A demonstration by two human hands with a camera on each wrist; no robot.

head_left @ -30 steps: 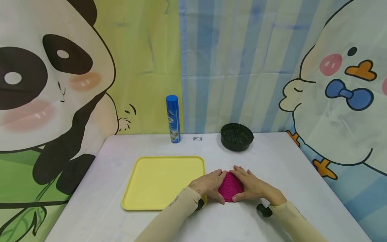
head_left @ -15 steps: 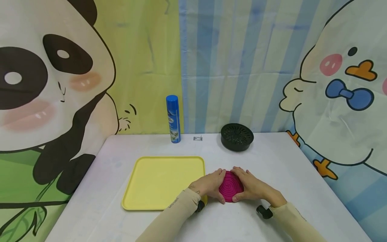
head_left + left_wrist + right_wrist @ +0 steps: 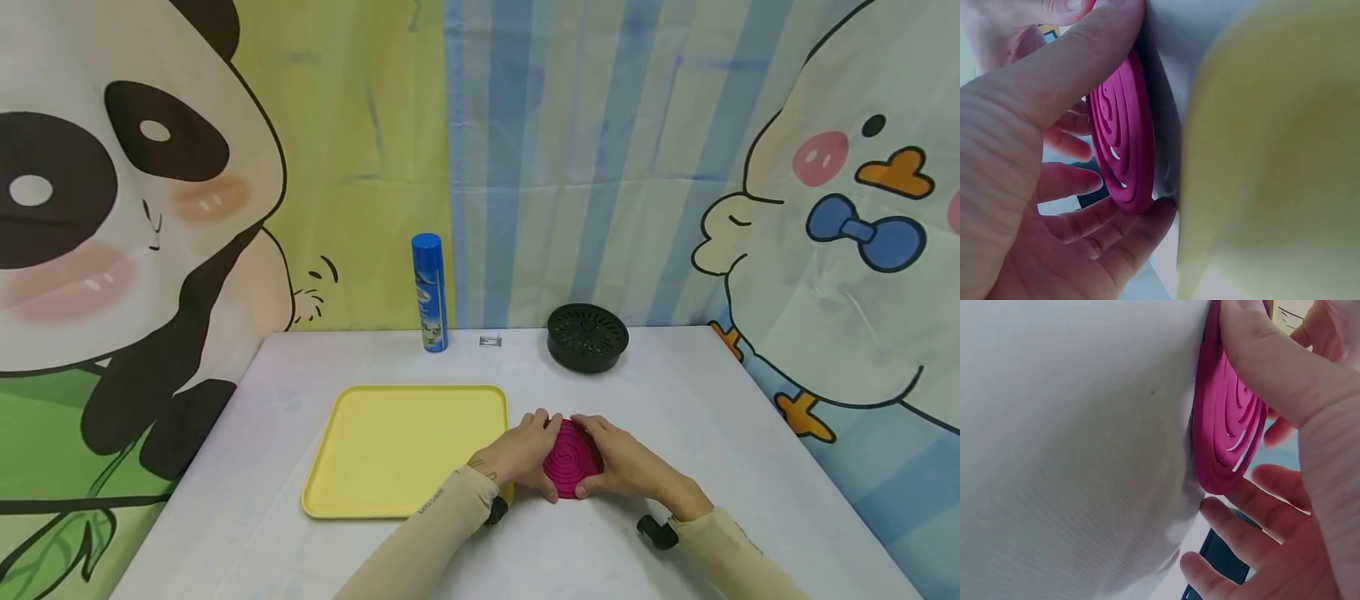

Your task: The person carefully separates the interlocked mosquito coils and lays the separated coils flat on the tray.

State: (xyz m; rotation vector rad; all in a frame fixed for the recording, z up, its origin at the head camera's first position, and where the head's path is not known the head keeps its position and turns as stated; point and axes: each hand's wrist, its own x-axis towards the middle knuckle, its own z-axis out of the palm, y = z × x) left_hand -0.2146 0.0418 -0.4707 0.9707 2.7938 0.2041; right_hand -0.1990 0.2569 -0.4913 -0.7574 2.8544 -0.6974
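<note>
A magenta mosquito coil (image 3: 572, 461) with spiral grooves lies flat, close to the white table. My left hand (image 3: 517, 454) holds its left edge, thumb at the near side and fingers curved around the far side. On the opposite edge, my right hand (image 3: 628, 460) holds it the same way. The left wrist view shows narrow slits through the coil (image 3: 1124, 131), with the thumb along its face and fingertips at its rim. From the right wrist, the coil (image 3: 1215, 425) appears edge-on beside the tabletop, gripped between thumb and fingers.
A yellow tray (image 3: 405, 450) lies left of the coil, its right edge partly under my left wrist. Farther back stand a blue spray can (image 3: 430, 292) and a round black slotted container (image 3: 587, 340). Cartoon-printed curtains (image 3: 585, 167) hang behind the table (image 3: 675, 392).
The fingertips of both hands have shifted slightly around the far edge of the coil, the left ones reaching a little farther away. The coil itself has hardly moved.
</note>
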